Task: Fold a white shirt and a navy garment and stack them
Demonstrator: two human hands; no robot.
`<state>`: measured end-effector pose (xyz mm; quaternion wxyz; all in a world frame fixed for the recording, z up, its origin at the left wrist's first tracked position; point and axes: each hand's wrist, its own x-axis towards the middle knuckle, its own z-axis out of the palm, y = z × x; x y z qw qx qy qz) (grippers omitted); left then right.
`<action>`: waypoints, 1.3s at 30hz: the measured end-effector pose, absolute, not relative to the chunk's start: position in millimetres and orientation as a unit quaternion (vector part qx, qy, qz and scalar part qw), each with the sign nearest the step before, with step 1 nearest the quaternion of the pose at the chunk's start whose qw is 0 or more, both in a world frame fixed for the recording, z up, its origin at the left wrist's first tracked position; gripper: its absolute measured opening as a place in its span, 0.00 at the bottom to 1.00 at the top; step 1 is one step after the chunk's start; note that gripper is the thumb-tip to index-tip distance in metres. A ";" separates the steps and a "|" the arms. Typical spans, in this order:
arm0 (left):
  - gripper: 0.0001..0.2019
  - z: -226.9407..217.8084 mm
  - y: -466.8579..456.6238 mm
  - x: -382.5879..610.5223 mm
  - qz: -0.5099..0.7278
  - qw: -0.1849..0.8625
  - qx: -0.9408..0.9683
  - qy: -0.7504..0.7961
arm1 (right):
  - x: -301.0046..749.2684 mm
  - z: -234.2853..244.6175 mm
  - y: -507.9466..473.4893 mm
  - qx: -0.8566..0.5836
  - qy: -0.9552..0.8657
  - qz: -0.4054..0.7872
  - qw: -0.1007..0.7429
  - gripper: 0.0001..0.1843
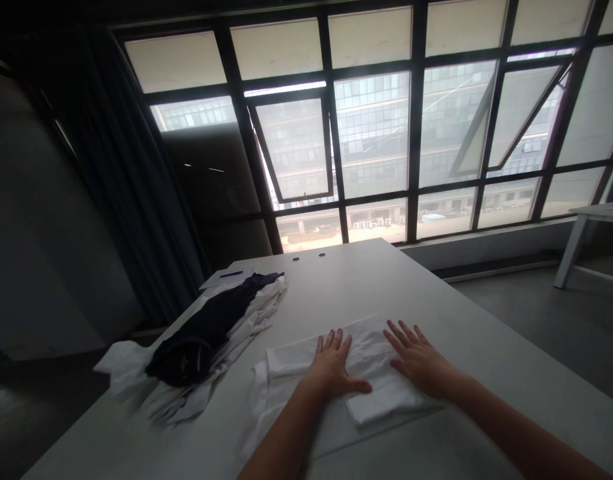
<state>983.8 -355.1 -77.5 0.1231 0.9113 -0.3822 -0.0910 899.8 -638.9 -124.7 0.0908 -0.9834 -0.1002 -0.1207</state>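
A white garment [291, 360], partly folded, lies flat on the white table [486, 347] in front of me. My left hand [332, 367] rests flat on its middle with fingers spread, holding nothing. My right hand [416, 360] lies flat on the garment's right part, fingers also spread and pointing away from me. Both palms press down on the cloth, a hand's width apart.
To the left, a heap of clothes holds a dark garment [206, 333] lying over white ones [131, 373]. A paper with a blue pen [231, 274] sits at the far left corner. Large windows stand beyond the table; another table [594, 217] is at far right.
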 end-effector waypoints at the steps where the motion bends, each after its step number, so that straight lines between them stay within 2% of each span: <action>1: 0.65 -78.3 -356.6 983.8 -0.084 0.128 0.915 -0.374 | 902.6 -121.5 -644.0 -0.983 -0.082 -0.140 0.089 0.35; 5: 0.64 -80.3 -360.6 985.7 -0.064 0.137 0.923 -0.353 | 900.2 -110.2 -642.3 -0.976 -0.059 -0.162 0.136 0.34; 8: 0.63 -80.2 -362.1 988.3 -0.055 0.142 0.925 -0.348 | 888.0 -106.9 -619.5 -0.974 -0.101 -0.101 0.179 0.38; 11: 0.62 -79.6 -362.7 988.0 -0.044 0.138 0.926 -0.348 | 877.7 -105.1 -600.3 -0.970 -0.155 -0.051 0.182 0.40; 16: 0.45 -79.0 -363.4 976.4 -0.020 0.135 0.886 -0.443 | 881.4 -106.8 -611.4 -0.967 -0.160 -0.035 0.193 0.37; 18: 0.42 -78.1 -364.3 970.6 -0.053 0.139 0.875 -0.461 | 887.4 -110.3 -624.9 -0.968 -0.147 -0.037 0.201 0.36; 23: 0.60 -74.1 -368.7 960.5 -0.150 0.125 0.865 -0.462 | 893.9 -110.3 -648.9 -0.976 -0.089 -0.060 0.190 0.36; 25: 0.64 -73.3 -370.3 958.4 -0.152 0.118 0.862 -0.470 | 890.3 -102.0 -648.8 -0.973 -0.099 -0.083 0.189 0.35; 31: 0.64 -69.1 -370.1 958.1 -0.149 0.121 0.860 -0.472 | 867.7 -67.4 -614.2 -0.936 -0.279 -0.083 0.197 0.42; 35: 0.57 -56.7 -370.9 955.0 -0.152 0.128 0.860 -0.470 | 859.5 -59.8 -594.4 -0.927 -0.313 -0.097 0.180 0.28; 39: 0.50 -44.6 -376.5 938.5 -0.100 0.143 0.847 -0.501 | 864.3 -65.3 -595.9 -0.932 -0.296 -0.113 0.177 0.27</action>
